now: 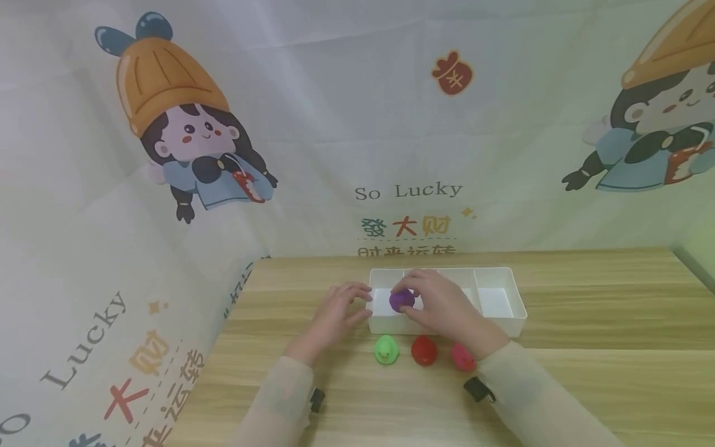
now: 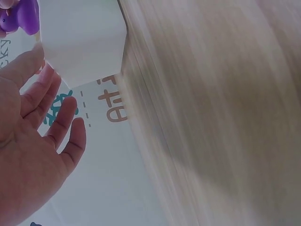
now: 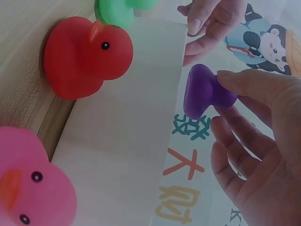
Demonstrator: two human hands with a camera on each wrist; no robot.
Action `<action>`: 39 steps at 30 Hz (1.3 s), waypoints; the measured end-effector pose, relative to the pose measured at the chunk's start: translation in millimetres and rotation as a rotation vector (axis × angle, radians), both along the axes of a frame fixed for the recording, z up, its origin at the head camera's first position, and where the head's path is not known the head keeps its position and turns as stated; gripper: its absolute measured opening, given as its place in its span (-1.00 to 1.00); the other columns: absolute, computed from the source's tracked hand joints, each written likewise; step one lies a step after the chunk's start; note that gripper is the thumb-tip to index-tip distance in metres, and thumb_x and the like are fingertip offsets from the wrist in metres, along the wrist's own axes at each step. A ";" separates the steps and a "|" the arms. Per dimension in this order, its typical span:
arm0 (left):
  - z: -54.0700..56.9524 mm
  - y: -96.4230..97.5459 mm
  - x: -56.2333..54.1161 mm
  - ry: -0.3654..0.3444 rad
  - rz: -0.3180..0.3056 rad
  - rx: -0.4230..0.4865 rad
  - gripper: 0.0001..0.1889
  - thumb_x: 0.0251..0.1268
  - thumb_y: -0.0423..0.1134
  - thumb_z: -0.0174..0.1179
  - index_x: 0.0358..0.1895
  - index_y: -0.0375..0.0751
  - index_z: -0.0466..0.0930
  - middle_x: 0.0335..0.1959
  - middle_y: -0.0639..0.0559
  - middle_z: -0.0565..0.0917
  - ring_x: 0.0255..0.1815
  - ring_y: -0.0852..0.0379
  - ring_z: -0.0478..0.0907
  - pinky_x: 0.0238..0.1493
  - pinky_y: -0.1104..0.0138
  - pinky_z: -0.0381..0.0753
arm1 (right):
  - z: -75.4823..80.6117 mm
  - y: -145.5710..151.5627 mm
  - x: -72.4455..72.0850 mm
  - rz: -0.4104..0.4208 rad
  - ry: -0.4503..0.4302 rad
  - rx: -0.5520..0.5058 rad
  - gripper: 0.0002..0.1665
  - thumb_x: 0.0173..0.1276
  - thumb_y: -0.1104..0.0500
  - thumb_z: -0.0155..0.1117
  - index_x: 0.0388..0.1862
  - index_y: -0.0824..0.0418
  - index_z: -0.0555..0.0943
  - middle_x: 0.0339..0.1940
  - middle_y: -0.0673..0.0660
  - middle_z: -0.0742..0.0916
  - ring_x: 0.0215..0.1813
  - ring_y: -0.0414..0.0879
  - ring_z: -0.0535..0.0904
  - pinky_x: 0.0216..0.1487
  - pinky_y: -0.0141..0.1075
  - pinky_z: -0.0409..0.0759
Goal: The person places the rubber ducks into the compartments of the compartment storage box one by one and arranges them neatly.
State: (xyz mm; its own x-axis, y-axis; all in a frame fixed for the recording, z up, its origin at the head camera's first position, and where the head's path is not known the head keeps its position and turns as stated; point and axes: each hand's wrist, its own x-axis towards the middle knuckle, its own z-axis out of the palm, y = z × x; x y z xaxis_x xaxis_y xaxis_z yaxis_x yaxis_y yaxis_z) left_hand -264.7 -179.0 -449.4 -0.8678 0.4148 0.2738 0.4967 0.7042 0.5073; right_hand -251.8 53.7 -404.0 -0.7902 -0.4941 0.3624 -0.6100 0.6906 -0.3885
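Between its thumb and fingers, my right hand [image 1: 438, 299] pinches a purple rubber duck [image 3: 203, 92] above the left part of a white divided box [image 1: 447, 326]. My left hand [image 1: 337, 313] is at the box's left end, its fingers loosely bent and holding nothing; the thumb and fingertips are by the end wall. In front of the box, a green rubber duck [image 1: 386, 350], a red rubber duck [image 1: 424, 351] and a pink rubber duck [image 1: 463, 357] sit in a row. The right forearm passes close to the pink one.
The wood-grain table [image 1: 586, 372] extends on both sides of the box. Behind it hangs a pale cloth [image 1: 335, 124] printed with cartoon figures and lettering, which also runs along the left side. Upright dividers [image 1: 476, 292] split the box into compartments.
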 end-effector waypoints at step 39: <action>1.2 0.7 2.2 -0.056 0.009 0.032 -0.72 0.12 -0.17 0.19 -0.09 -0.10 0.49 0.09 0.19 0.37 -0.02 0.15 0.30 -0.05 0.30 0.38 | -12.0 -19.6 -17.3 0.025 -0.012 -0.016 -0.66 -0.03 0.11 0.39 -0.20 -0.04 0.58 -0.21 -0.17 0.57 -0.13 -0.21 0.45 -0.12 -0.34 0.42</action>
